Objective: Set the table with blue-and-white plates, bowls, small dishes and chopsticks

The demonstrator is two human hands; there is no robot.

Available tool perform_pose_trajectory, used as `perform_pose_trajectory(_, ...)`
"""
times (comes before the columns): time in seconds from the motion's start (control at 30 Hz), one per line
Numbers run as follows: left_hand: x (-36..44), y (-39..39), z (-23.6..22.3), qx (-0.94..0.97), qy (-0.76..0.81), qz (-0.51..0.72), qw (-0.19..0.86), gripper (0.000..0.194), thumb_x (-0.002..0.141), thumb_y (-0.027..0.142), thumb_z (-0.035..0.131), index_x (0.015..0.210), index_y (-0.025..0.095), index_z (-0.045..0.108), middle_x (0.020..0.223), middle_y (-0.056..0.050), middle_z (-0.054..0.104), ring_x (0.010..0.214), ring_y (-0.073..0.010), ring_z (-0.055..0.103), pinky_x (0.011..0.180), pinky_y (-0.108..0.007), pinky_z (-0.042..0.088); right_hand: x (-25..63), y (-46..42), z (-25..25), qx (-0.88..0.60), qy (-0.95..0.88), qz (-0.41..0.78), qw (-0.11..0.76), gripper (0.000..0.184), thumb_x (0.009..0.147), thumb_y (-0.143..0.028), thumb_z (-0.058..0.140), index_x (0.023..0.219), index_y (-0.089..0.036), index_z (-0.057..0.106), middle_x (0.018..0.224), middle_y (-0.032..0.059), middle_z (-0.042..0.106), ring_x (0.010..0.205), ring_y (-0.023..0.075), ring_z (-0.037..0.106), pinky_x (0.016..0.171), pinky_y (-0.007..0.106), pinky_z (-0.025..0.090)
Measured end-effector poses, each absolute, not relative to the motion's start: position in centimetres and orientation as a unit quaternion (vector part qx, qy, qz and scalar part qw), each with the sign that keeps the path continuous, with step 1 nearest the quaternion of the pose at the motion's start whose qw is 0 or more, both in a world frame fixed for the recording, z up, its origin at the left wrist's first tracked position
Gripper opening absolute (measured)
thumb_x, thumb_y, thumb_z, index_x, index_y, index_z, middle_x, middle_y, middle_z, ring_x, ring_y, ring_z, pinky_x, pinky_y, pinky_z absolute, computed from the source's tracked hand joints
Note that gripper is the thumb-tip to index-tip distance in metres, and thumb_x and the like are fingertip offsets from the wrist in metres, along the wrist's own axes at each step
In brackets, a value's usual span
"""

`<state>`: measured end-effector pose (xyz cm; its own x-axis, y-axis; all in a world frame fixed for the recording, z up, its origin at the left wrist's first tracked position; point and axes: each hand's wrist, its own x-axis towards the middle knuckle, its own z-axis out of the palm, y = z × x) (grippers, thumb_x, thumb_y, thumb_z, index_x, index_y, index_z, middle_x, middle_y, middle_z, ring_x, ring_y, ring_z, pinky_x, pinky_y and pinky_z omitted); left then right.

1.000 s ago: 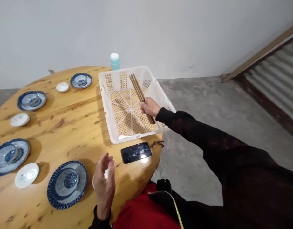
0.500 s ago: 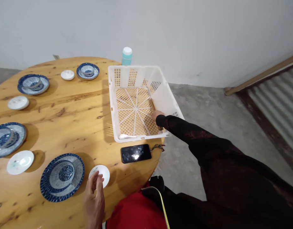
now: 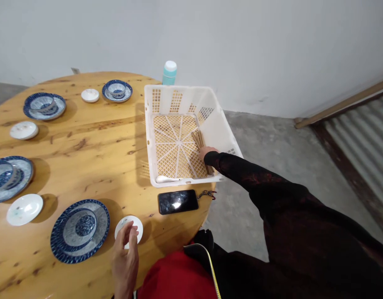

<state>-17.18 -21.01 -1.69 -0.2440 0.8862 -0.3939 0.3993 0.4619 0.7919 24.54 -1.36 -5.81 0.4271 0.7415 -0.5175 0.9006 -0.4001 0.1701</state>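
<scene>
Inside a white plastic basket [image 3: 150,143], my right hand [image 3: 207,153] is closed around a bundle of thin brown chopsticks [image 3: 198,139] along the basket's right side. Its fingertips are partly hidden. My left hand [image 3: 126,253] hovers over the near edge of a small white dish [image 3: 136,232], thumb and fingers apart and nothing held. Left of that hand, a blue-patterned plate [image 3: 60,232] carries a matching bowl [image 3: 84,226]. A white spoon-like piece [image 3: 166,179] lies at the basket's near edge.
A black phone [image 3: 178,202] with a strap [image 3: 207,194] lies in front of the basket. Behind it stands a light-blue bottle [image 3: 169,74]. More plates with bowls [image 3: 44,106] and small white dishes [image 3: 24,209] stand around the round wooden table [image 3: 94,162].
The chopsticks in the basket now show as a wider, fanned bundle at my right hand. My left hand stays by the small dish, and the view has shifted slightly.
</scene>
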Motion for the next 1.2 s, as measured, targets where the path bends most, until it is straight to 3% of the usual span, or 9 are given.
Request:
perform_pose_trajectory(0.17, -16.9, -21.0, -1.7, 0.457, 0.730, 0.281, 0.423, 0.050, 0.078, 0.064, 0.057, 0.102, 0.022, 0.070, 0.111, -0.010, 0.075, 0.108, -0.0313, 0.068, 0.095, -0.043, 0.054, 24.7, -1.7, -5.6, 0.820, 0.503, -0.174, 0.212, 0.041, 0.098, -0.030, 0.058, 0.128, -0.003, 0.068, 0.122, 0.0285, 0.069, 0.116, 0.0289, 0.068, 0.093, 0.030, 0.050)
perform_pose_trajectory(0.5, -16.7, -21.2, -1.6, 0.475, 0.720, 0.275, 0.424, 0.050, 0.080, 0.064, 0.054, 0.101, 0.022, 0.070, 0.109, -0.010, 0.075, 0.104, -0.0301, 0.070, 0.094, -0.042, 0.055, 24.8, -2.1, -5.4, 0.807, 0.522, -0.164, 0.224, 0.034, 0.094, -0.017, 0.058, 0.123, -0.005, 0.071, 0.125, 0.0267, 0.069, 0.118, 0.0298, 0.067, 0.094, 0.032, 0.051)
perform_pose_trajectory(1.2, -17.1, -22.2, -1.8, 0.490, 0.719, 0.282, 0.404, 0.047, 0.083, 0.061, 0.053, 0.104, 0.022, 0.069, 0.103, -0.009, 0.077, 0.099, -0.0291, 0.073, 0.094, -0.042, 0.055, 24.5, -2.6, -5.2, 0.781, 0.563, -0.151, 0.225, 0.035, 0.092, -0.018, 0.058, 0.122, -0.004, 0.071, 0.122, 0.0271, 0.070, 0.115, 0.0318, 0.068, 0.096, 0.038, 0.051)
